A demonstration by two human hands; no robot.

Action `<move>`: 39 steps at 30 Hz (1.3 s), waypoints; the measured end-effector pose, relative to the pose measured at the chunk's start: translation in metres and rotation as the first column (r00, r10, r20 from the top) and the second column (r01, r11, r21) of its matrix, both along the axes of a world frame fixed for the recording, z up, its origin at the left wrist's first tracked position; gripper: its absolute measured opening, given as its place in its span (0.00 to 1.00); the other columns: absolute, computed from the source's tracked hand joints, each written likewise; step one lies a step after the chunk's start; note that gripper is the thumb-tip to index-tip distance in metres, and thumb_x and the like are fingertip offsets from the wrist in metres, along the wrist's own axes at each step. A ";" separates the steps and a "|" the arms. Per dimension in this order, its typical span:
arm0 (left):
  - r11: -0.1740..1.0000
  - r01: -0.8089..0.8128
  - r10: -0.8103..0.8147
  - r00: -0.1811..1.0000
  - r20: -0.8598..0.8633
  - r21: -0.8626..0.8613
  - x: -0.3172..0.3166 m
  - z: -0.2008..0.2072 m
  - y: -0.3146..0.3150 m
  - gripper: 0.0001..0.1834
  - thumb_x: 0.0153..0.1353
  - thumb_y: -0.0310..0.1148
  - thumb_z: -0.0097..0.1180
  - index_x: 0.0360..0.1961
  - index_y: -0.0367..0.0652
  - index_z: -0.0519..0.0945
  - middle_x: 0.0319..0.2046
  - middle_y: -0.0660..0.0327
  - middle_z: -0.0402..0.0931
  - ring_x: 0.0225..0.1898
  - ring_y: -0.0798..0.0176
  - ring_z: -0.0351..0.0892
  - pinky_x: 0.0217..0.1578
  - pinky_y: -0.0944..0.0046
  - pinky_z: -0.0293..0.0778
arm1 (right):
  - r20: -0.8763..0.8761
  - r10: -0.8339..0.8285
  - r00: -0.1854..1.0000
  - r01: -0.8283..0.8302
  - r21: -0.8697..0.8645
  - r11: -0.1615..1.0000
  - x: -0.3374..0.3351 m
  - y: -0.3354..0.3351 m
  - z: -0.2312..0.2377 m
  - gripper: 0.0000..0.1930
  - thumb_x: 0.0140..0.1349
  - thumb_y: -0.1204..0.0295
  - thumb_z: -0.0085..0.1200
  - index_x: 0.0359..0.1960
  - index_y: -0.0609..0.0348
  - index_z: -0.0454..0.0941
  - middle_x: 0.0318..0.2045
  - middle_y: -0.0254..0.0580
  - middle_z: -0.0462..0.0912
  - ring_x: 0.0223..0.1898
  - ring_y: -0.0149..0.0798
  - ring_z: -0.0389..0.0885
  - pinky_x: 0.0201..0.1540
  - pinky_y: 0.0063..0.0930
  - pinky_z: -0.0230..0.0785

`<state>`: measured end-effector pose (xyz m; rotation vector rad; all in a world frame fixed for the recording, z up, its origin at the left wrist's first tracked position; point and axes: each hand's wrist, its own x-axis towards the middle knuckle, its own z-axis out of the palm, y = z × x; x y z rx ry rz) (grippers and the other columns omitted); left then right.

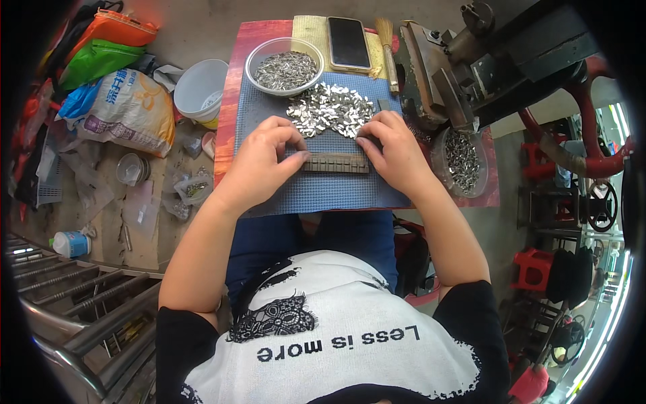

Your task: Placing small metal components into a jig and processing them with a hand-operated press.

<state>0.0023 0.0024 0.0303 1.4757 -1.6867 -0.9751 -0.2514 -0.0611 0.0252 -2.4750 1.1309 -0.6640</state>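
A dark slotted metal bar point(336, 164) lies crosswise on a blue textured mat point(269, 192), just in front of a pile of small silvery metal pieces point(330, 111). At the bar's left end is my left hand point(269, 158), fingers curled and thumb tip close to the bar. My right hand point(397, 148) is at the right edge of the pile, above the bar's right end, with thumb and forefinger drawn together. Whatever either hand's fingertips hold is too small or hidden to make out.
A clear bowl of metal pieces point(285, 71), a phone point(348, 44) and a brush point(386, 54) stand at the back. To the right is a dark machine point(464, 74) above another tub of pieces point(463, 161). A white bucket point(200, 91) and sacks point(128, 111) are left.
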 end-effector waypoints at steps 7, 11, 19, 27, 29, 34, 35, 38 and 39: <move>0.987 0.129 -0.117 0.986 0.116 -0.100 0.002 -0.006 0.004 0.07 0.55 0.25 0.64 0.35 0.37 0.81 0.40 0.61 0.75 0.32 0.66 0.71 0.35 0.66 0.71 | 0.089 0.144 0.986 -0.143 -0.023 0.990 0.002 0.015 0.008 0.06 0.60 0.77 0.60 0.38 0.63 0.77 0.43 0.48 0.76 0.49 0.52 0.74 0.54 0.39 0.68; 0.997 0.080 -0.077 0.988 0.136 -0.015 0.000 -0.001 0.004 0.06 0.55 0.24 0.65 0.35 0.36 0.83 0.35 0.60 0.77 0.30 0.66 0.73 0.33 0.65 0.72 | 0.104 -0.023 0.994 0.033 -0.098 0.995 -0.010 0.005 0.003 0.06 0.58 0.78 0.61 0.36 0.63 0.79 0.42 0.46 0.77 0.48 0.51 0.75 0.52 0.39 0.69; 0.980 0.043 -0.019 0.993 0.121 -0.194 -0.028 0.001 -0.017 0.06 0.55 0.25 0.65 0.35 0.39 0.85 0.37 0.54 0.78 0.40 0.51 0.80 0.42 0.55 0.77 | 0.010 0.027 1.000 -0.026 -0.078 0.997 -0.002 -0.002 -0.005 0.07 0.57 0.77 0.63 0.35 0.63 0.79 0.42 0.45 0.77 0.48 0.50 0.75 0.52 0.38 0.70; 0.922 0.165 -0.044 0.943 0.328 -0.350 -0.067 -0.014 -0.056 0.06 0.52 0.26 0.65 0.33 0.43 0.86 0.38 0.55 0.76 0.44 0.48 0.79 0.46 0.52 0.76 | 0.040 0.043 0.998 -0.038 -0.116 0.993 -0.011 -0.001 -0.006 0.09 0.56 0.79 0.62 0.38 0.64 0.79 0.43 0.46 0.76 0.48 0.51 0.75 0.52 0.39 0.70; 0.912 0.199 -0.072 0.938 0.339 -0.358 -0.067 -0.015 -0.057 0.04 0.51 0.26 0.64 0.30 0.43 0.86 0.36 0.55 0.75 0.44 0.48 0.79 0.45 0.51 0.76 | 0.060 0.027 0.998 -0.020 -0.113 0.993 -0.012 0.000 -0.004 0.09 0.55 0.79 0.63 0.38 0.64 0.79 0.43 0.46 0.76 0.48 0.51 0.75 0.52 0.39 0.70; 0.893 0.238 -0.105 0.936 0.337 -0.383 -0.062 -0.010 -0.055 0.08 0.52 0.24 0.65 0.35 0.39 0.83 0.38 0.54 0.77 0.43 0.47 0.79 0.44 0.53 0.75 | 0.061 0.071 0.996 -0.066 -0.078 0.995 -0.011 -0.003 -0.003 0.11 0.53 0.78 0.65 0.38 0.61 0.80 0.42 0.44 0.76 0.48 0.50 0.75 0.52 0.41 0.70; 0.894 0.236 -0.101 0.935 0.340 -0.382 -0.059 -0.008 -0.053 0.08 0.52 0.24 0.65 0.35 0.39 0.83 0.38 0.54 0.77 0.43 0.47 0.79 0.44 0.53 0.75 | 0.064 0.074 0.995 -0.069 -0.079 0.995 -0.009 -0.005 -0.004 0.11 0.53 0.78 0.65 0.38 0.61 0.80 0.42 0.44 0.76 0.48 0.50 0.75 0.52 0.41 0.70; 0.960 0.082 -0.062 0.995 0.081 -0.268 -0.048 0.004 -0.045 0.07 0.59 0.26 0.62 0.37 0.36 0.80 0.32 0.54 0.81 0.35 0.58 0.80 0.42 0.59 0.75 | 0.012 0.052 0.999 -0.051 -0.073 0.996 -0.006 -0.007 -0.003 0.09 0.54 0.77 0.64 0.37 0.61 0.80 0.41 0.44 0.76 0.47 0.50 0.75 0.52 0.41 0.70; 0.961 0.080 -0.060 0.995 0.085 -0.265 -0.041 0.008 -0.041 0.07 0.59 0.26 0.62 0.37 0.36 0.80 0.32 0.54 0.81 0.35 0.58 0.80 0.42 0.59 0.75 | -0.006 0.048 0.999 -0.049 -0.107 0.993 -0.004 -0.008 -0.004 0.08 0.55 0.77 0.64 0.37 0.62 0.80 0.42 0.45 0.76 0.47 0.50 0.74 0.53 0.41 0.69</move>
